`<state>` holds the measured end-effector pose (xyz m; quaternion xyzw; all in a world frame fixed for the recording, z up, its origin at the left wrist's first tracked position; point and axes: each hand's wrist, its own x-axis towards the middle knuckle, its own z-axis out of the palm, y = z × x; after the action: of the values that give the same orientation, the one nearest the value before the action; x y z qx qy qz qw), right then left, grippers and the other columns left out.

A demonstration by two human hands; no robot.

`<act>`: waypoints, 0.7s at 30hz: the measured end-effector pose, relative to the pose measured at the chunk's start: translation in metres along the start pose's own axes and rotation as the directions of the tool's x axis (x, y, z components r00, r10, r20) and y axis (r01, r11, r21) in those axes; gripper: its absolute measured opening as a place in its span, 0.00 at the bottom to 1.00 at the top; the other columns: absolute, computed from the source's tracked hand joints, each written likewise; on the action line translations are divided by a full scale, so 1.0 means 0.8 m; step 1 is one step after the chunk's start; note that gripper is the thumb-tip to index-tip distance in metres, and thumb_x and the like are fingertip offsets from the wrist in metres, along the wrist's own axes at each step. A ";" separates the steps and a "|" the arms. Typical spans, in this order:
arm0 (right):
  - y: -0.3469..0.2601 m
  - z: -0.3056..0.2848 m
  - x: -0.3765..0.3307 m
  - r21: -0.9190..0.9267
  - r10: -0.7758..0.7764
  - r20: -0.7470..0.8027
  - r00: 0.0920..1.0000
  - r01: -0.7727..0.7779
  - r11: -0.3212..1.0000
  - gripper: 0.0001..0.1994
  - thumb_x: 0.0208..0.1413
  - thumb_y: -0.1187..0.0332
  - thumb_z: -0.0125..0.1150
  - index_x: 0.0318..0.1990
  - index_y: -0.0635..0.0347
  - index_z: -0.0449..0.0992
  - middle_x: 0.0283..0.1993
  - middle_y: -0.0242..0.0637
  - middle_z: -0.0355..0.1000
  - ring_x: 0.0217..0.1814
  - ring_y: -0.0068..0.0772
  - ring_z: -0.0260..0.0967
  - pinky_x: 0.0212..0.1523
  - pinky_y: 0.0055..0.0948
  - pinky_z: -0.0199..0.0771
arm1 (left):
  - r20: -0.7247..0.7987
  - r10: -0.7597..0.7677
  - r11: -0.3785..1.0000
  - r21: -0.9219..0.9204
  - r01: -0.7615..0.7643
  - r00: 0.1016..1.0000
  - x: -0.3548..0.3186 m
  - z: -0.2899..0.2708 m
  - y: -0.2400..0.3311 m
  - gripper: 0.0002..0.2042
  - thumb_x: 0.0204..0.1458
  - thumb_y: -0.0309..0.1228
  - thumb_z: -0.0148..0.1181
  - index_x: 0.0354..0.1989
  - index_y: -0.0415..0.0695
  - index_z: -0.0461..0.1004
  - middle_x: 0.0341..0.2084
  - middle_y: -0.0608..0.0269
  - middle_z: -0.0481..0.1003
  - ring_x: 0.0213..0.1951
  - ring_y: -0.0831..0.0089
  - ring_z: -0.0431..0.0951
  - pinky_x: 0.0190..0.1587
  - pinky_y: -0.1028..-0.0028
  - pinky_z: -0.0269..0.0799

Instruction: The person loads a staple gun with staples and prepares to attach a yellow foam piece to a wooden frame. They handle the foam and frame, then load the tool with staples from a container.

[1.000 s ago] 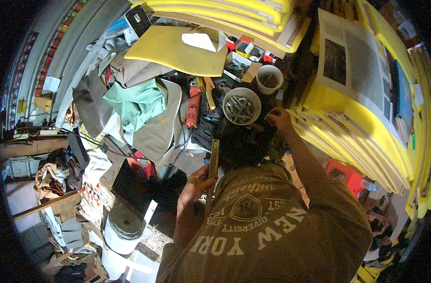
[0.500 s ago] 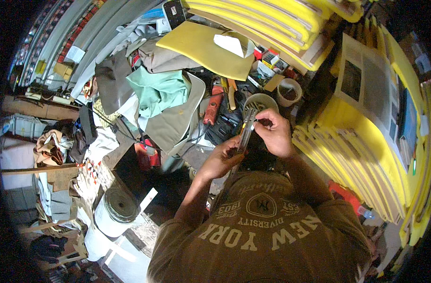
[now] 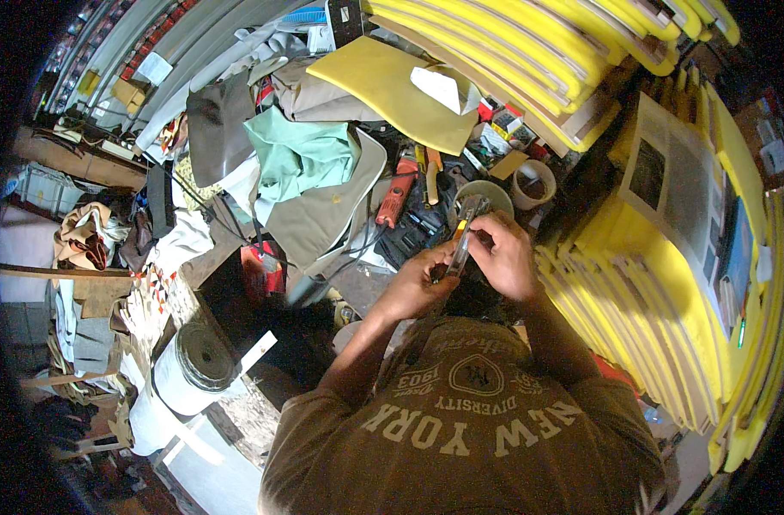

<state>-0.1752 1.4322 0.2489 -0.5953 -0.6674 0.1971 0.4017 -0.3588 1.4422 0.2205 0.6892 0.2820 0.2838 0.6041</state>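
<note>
A slim, silvery metal tool with a small yellow patch (image 3: 463, 226) is held up in front of my chest. Its exact kind I cannot make out. My left hand (image 3: 419, 281) is wrapped round its lower end. At its right side, my right hand (image 3: 503, 254) has its thumb and fingers pinched together; whatever lies between those fingertips is too small to name. Just beyond the tool stands a pale round tub (image 3: 497, 194), partly covered by it. A red corded power tool (image 3: 398, 192) lies to the left, beside yellow-handled hand tools (image 3: 431, 176).
A second tub (image 3: 533, 184) stands to the right. Green cloth (image 3: 293, 154) and grey-brown material (image 3: 323, 215) pile up at the left. Behind lies a yellow foam sheet (image 3: 383, 86). Yellow-edged boards (image 3: 632, 326) are stacked close on my right; a material roll (image 3: 194, 365) stands lower left.
The view has shifted slightly. My right hand has moved down along the metal tool, closer to my left hand. The tool now looks shorter and more tilted toward me.
</note>
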 end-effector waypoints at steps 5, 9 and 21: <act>-0.012 -0.007 -0.004 0.091 -0.002 0.017 1.000 0.001 0.996 0.08 0.47 0.73 0.59 0.36 0.61 0.72 0.33 0.45 0.71 0.34 0.47 0.70 0.36 0.35 0.70 | 0.053 -0.006 0.993 -0.117 0.012 0.999 0.001 -0.003 0.004 0.16 0.49 0.19 0.55 0.48 0.38 0.67 0.55 0.56 0.62 0.56 0.73 0.61 0.57 0.74 0.55; -0.006 -0.010 -0.005 0.071 -0.016 0.042 0.999 0.013 0.997 0.09 0.48 0.75 0.57 0.38 0.64 0.72 0.35 0.45 0.71 0.38 0.43 0.70 0.40 0.31 0.69 | 0.052 -0.006 0.991 -0.136 0.013 0.999 -0.001 -0.004 0.003 0.17 0.49 0.18 0.53 0.49 0.38 0.66 0.53 0.60 0.63 0.53 0.76 0.62 0.55 0.75 0.57; 0.001 -0.003 -0.030 0.276 0.137 -0.010 0.991 -0.129 0.952 0.18 0.47 0.73 0.60 0.48 0.59 0.66 0.38 0.38 0.69 0.35 0.30 0.68 0.36 0.27 0.69 | 0.026 -0.085 0.936 -0.341 0.089 0.996 -0.007 -0.003 0.015 0.21 0.48 0.16 0.51 0.54 0.36 0.62 0.45 0.65 0.68 0.42 0.79 0.68 0.48 0.77 0.62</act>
<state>-0.1736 1.4090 0.2429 -0.5801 -0.5860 0.3056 0.4760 -0.3641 1.4383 0.2323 0.5623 0.2555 0.2975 0.7280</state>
